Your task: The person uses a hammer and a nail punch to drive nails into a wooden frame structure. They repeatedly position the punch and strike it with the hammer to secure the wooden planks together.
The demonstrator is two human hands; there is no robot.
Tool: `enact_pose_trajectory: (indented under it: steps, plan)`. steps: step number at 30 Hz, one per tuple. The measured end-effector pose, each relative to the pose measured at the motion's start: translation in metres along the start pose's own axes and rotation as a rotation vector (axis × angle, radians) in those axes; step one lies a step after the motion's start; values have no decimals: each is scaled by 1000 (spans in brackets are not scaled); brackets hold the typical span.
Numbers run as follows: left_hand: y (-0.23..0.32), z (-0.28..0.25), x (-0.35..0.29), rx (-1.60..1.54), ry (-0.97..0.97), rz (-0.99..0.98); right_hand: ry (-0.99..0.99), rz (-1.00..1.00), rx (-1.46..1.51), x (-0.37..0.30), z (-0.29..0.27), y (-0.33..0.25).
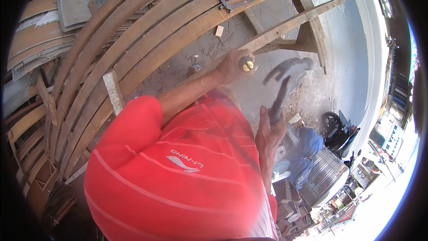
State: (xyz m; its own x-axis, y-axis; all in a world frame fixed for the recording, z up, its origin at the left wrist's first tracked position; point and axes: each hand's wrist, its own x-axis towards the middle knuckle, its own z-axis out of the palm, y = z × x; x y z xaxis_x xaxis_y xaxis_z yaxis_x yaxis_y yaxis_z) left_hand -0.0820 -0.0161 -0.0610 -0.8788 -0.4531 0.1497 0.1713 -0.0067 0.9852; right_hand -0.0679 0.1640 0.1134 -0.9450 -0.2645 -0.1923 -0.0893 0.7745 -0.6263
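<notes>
My left hand (232,68) is closed around the upright handle of a chisel (248,65); only its yellow and dark butt end shows, and its blade is hidden. Below that hand runs a narrow wooden beam (285,27), slanting toward the upper right; whether the chisel touches it I cannot tell. In my right hand (271,129) is a claw hammer (290,68), gripped by its handle. Its head, blurred by motion, is raised to the right of the chisel, apart from it.
Long wooden planks (151,58) lie at the left, with a dark metal bar tool (228,6) across them. A wooden trestle (315,35) supports the beam. Boards (44,44) are stacked far left. A metal trunk (324,176), a blue bag (310,142) and a motorcycle (341,131) stand at right.
</notes>
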Motion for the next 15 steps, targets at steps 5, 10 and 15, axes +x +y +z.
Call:
enact_pose_trajectory:
  steps: [5, 10, 15]
  plan:
    - [10, -2, 3, 45, -18, -74, 400, -556, 909, 2, -33, -1]
    - [-9, -9, 4, -63, -169, -7, -260, 126, -315, 10, 33, 36]
    - [6, -7, 1, 34, -33, -66, -98, 105, -149, 13, 20, 33]
